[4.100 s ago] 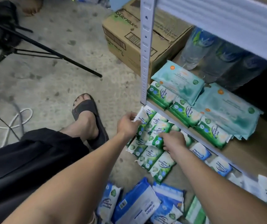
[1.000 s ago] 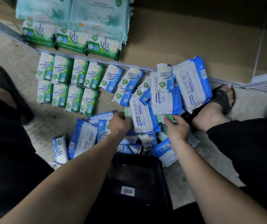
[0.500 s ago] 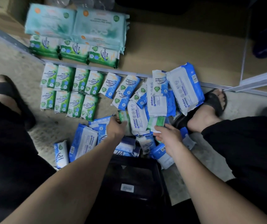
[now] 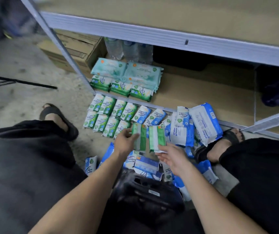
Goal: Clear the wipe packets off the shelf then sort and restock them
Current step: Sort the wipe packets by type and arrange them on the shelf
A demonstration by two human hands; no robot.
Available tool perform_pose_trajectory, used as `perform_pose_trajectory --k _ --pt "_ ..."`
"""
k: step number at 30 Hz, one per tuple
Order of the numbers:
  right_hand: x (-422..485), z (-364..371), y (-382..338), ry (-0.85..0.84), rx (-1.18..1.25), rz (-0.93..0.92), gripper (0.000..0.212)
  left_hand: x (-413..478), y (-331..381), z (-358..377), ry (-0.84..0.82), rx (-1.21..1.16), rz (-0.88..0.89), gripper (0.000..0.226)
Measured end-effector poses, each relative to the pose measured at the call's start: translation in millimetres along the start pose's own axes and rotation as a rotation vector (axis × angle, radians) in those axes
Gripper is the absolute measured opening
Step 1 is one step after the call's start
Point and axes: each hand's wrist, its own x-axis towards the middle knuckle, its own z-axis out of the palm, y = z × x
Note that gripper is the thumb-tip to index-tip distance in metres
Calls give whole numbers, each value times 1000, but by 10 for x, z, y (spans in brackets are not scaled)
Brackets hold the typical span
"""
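A person's left hand [image 4: 126, 142] grips a green packet [image 4: 140, 138] by its side while the right hand [image 4: 172, 157] loosely pinches a second green packet [image 4: 157, 137] by its lower end, both just right of the sorted green rows [image 4: 106, 115], long axes matching theirs, left hand nearer.

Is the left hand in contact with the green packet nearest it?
Touching. The head view shows the left hand with its fingers curled round the left edge of the green packet.
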Motion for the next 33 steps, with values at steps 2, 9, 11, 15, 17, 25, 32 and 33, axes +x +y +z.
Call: perform_pose_trajectory --k 2,9,11,15,17,25,32,33 --pt "-130 128 -148 -47 -61 -103 47 -89 56 -126 8 -79 7 35" --pt "-494 559 -401 -107 -317 -375 11 -357 125 -529 -114 -449 -63 19" --pt "-572 686 -398 -113 -341 -403 13 -402 121 -610 -114 -513 -80 42" --pt "-645 847 -335 -99 -334 -398 13 -452 147 -733 -104 -557 -85 41" --pt "-678 897 -340 -127 -230 -347 8 -469 187 -794 -151 -561 -77 26" --pt "-609 912 -313 -237 -15 -169 25 -452 142 -857 -241 -536 -17 28" --pt "-559 885 -299 -270 -32 -187 24 -417 120 -846 -277 -574 -45 36" --pt "-553 882 -314 -269 -38 -195 24 -411 115 -837 -272 -563 -54 38"
